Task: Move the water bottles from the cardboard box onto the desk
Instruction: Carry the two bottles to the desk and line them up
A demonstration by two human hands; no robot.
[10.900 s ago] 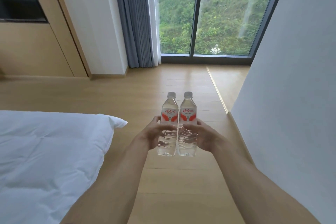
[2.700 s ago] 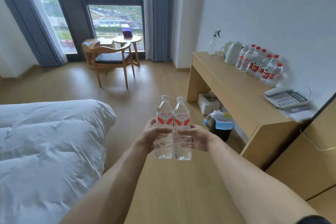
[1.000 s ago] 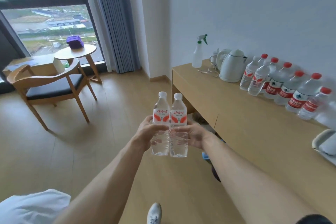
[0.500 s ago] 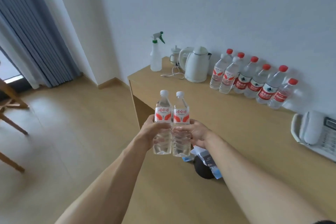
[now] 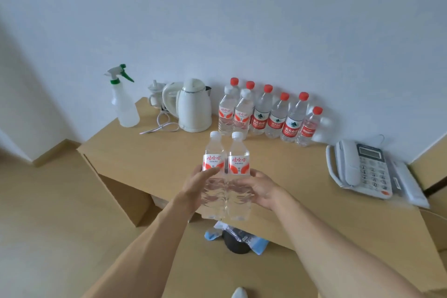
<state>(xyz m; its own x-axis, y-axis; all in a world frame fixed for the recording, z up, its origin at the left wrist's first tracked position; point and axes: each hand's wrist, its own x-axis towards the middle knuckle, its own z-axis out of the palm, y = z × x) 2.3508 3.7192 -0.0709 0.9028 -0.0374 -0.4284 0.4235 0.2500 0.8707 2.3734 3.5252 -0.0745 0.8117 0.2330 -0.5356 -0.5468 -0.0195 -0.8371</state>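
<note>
Head view: left hand [image 5: 196, 186] and right hand [image 5: 261, 187] each grip one of two white-capped water bottles [image 5: 226, 176], held upright, touching, above the worktop [image 5: 154, 157] front edge; eight bottles [image 5: 266, 113] stand by the wall beside a kettle [image 5: 193, 106].

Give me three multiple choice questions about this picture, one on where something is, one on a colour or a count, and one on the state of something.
1. Where does the kettle stand?
A. between the spray bottle and the row of bottles
B. beside the telephone
C. on the floor

2. What colour are the caps of the two held bottles?
A. red
B. white
C. green

3. How are the held bottles carried?
A. lying flat on the desk
B. upside down in one hand
C. upright, side by side, left hand on one and right hand on the other

Answers: 1 A, the kettle sits between them by the wall. 2 B, both caps are white. 3 C, caps point up, one hand on each side.
</note>
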